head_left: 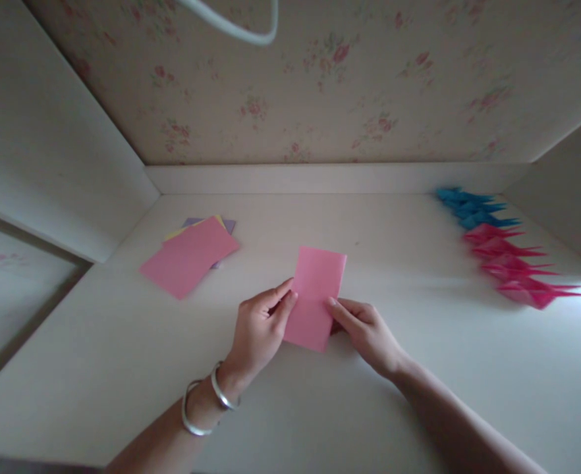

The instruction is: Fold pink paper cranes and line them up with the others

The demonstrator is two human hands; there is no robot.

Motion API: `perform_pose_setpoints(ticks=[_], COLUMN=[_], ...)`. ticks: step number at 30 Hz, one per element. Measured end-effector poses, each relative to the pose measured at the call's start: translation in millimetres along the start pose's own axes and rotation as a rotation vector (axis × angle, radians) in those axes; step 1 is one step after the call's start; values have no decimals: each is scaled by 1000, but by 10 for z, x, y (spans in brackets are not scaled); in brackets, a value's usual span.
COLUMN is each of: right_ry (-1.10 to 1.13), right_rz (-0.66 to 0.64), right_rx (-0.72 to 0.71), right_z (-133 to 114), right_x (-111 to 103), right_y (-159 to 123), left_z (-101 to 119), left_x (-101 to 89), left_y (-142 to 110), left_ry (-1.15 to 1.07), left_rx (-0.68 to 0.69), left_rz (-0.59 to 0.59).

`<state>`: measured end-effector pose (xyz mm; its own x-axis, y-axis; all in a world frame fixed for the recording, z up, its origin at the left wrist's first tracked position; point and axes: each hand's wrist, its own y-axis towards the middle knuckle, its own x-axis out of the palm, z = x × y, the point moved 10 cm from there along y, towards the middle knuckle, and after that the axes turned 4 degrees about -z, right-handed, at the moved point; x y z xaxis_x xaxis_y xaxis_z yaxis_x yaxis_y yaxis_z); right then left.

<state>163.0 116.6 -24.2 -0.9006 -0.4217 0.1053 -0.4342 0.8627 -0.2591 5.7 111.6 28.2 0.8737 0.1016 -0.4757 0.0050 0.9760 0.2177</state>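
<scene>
A folded pink paper rectangle (316,289) lies on the white desk (290,395) in front of me. My left hand (258,329), with two silver bangles on its wrist, pinches the paper's left edge between thumb and fingers. On the other side, my right hand (367,332) presses fingertips onto the lower right edge, fingers curled over the corner. Both hands touch the same sheet.
A stack of flat sheets (189,253), pink on top with yellow and purple beneath, lies at the left. Folded blue paper shapes (471,207) and pink ones (515,266) line the right side. Floral wallpaper backs the desk; side panels close both sides.
</scene>
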Motion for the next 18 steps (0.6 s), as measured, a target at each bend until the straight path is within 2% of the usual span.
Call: perform_pose_setpoints(ticks=[5, 11, 15, 18], right_ry=[-73, -75, -152, -117], right_rz=[22, -67, -31, -35], right_rx=[-7, 54, 36, 50], right_z=[-17, 55, 48, 67], right_x=[-18, 69, 34, 42], right_y=[-2, -14, -23, -14], left_z=[2, -30, -64, -84], left_x=[-14, -8, 0, 9], left_y=[-9, 17, 23, 29], left_ry=[11, 23, 33, 20], left_rx=[9, 5, -17, -33], left_rz=[3, 9, -2, -14])
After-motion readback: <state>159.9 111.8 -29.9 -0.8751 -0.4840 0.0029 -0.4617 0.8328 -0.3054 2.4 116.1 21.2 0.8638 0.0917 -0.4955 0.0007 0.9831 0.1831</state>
